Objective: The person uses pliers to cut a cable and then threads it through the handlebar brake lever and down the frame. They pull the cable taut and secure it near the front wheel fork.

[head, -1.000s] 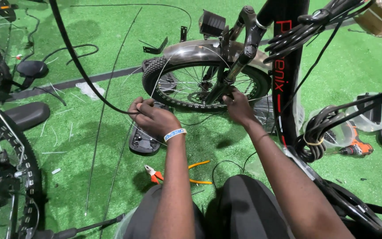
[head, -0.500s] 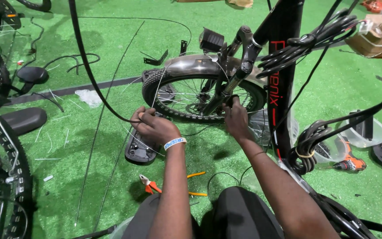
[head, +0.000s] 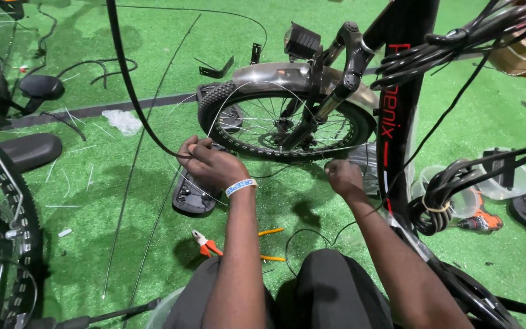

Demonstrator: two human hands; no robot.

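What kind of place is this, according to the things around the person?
Probably a bicycle assembly or repair area, laid with green artificial turf. A bicycle wheel with fork and mudguard stands ahead, loose saddles lie around, and pliers lie on the ground.

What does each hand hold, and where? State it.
The left hand pinches the thin black cable near its lower bend. The right hand seems to grip a thin wire; unclear.

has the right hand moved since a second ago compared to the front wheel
Yes. The right hand was up at the front wheel, touching its tyre; now it sits lower, just below the tyre's bottom edge.
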